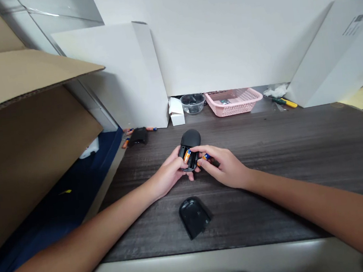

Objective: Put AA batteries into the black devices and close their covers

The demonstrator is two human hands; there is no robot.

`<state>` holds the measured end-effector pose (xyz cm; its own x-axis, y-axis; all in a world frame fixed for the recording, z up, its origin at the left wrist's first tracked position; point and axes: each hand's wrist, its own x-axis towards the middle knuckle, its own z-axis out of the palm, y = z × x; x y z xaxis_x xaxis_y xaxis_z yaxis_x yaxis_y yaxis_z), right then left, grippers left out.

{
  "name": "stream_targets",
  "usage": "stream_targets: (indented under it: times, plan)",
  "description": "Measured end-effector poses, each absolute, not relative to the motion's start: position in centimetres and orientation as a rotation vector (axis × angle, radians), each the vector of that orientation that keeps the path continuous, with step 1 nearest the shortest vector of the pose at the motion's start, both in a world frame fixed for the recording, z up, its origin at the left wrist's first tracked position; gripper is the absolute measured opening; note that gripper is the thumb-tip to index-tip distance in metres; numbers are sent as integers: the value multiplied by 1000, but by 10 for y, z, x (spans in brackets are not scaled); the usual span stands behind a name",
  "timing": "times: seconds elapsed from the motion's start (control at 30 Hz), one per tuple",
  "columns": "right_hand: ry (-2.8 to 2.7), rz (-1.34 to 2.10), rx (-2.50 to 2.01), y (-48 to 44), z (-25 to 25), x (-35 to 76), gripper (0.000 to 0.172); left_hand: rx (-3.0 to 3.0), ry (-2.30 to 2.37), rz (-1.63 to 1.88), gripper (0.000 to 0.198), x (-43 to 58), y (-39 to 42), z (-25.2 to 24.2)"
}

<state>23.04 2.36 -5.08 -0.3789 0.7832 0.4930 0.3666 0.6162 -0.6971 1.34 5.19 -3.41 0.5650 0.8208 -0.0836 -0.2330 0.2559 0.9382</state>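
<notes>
My left hand (169,174) grips a black computer mouse (191,138) above the table, its battery compartment uncovered. One orange-and-blue battery (187,156) lies at a tilt in the compartment, beside my left thumb. Between the fingers of my right hand (226,166) is a second battery (206,156), just right of the mouse. The right index fingertip reaches the compartment's edge; whether it touches the first battery I cannot tell. Below both hands, a loose glossy black mouse cover (194,216) lies on the dark wood-grain table (259,214).
At the back stand a small white box (176,111), a clear round bowl (193,104) and a pink basket (231,109). A yellow-handled tool (289,102) lies right of them. Several batteries and a black piece (138,136) sit back left. A large cardboard box (24,79) occupies the left.
</notes>
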Motion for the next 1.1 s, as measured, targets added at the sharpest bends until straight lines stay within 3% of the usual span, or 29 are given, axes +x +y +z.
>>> stream_targets:
  times: [0.5,0.83,1.1]
  plan:
    - [-2050,522,-750,15,-45,230,34,1106,664,753,54,13,50,-34]
    - [-2169,443,-577,9,-41,225,39,1169,717,757,37,15,49,-35]
    - [-2179,437,-583,12,-45,225,48,1267,745,720,42,14,52,-37]
